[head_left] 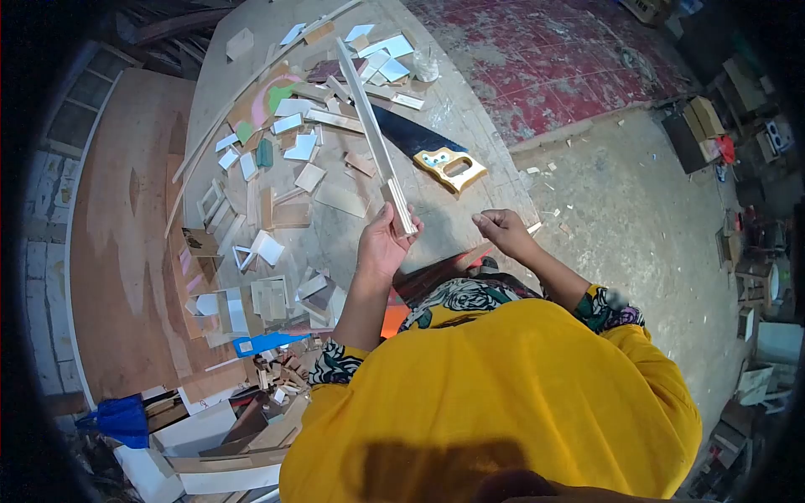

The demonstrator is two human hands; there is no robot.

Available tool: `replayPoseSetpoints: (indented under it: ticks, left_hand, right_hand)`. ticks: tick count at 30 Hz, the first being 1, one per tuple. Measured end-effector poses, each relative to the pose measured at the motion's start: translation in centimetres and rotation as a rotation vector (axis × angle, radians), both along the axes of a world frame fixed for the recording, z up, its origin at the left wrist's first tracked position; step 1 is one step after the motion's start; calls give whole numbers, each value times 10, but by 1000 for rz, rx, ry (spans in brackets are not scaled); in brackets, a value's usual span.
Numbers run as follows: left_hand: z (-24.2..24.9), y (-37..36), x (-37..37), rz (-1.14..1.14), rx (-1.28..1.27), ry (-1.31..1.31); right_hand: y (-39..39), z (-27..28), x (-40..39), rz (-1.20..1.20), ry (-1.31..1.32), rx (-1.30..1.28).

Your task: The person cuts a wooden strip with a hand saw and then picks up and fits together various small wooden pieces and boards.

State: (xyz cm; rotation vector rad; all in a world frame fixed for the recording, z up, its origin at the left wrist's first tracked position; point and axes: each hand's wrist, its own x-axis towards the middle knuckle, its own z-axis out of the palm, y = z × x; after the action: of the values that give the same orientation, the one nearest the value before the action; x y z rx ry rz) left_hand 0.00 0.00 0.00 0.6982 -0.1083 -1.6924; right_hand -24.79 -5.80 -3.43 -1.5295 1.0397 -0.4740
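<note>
My left hand is closed around the near end of a long, pale wooden strip, which slants up and away over the worktable. A shorter piece of wood appears to lie against the strip at the grip. To the right, my right hand hovers by the table edge with its fingers curled together; whatever they may hold is hidden. Beyond both hands a handsaw with a yellow handle lies on the table, its dark blade partly behind the strip.
Many small wood and white-faced offcuts are scattered over the worktable. A long thin curved strip runs along its left side. Brown board stands at left, with a scrap heap below. Concrete floor lies right.
</note>
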Motion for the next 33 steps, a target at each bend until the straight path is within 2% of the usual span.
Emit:
replayPoseSetpoints:
  ticks: [7,9,10,12,13,14,15,21,23,25,27,29,31,33]
  left_hand:
    - [23,15,-5,-77,-116,44]
    - [24,20,-7,-121,-133,70]
    - [22,23,-8,-166,-155,60]
    - [24,30,-13,-223,-169,56]
    - [32,34,-17,-268,-183,12]
    - [37,37,-20,-315,-198,-32]
    - [37,39,-19,-327,-192,-29]
    - [24,33,-3,-577,-219,-281]
    - [7,28,1,-633,-202,-514]
    - [-13,23,4,-635,-140,-588]
    - [-32,12,11,-708,-135,-879]
    - [-67,3,21,-699,-123,-932]
    - [-94,0,31,-694,-104,-978]
    - [-108,-8,41,-828,-120,-1177]
  right_hand:
    - [15,30,18,-37,-172,94]
    - [15,44,30,19,-383,-22]
    - [14,55,35,6,-383,-25]
    - [16,77,44,160,-566,63]
    - [18,83,49,145,-565,68]
    - [21,86,53,191,-609,194]
    - [22,87,56,240,-653,319]
    - [34,48,52,121,-665,326]
    - [36,27,48,75,-665,337]
    - [37,1,44,32,-484,331]
    - [44,-20,38,-36,-473,294]
    - [47,-52,28,7,-81,54]
    - [57,-53,22,-6,2,1]
    - [58,-44,18,4,174,-241]
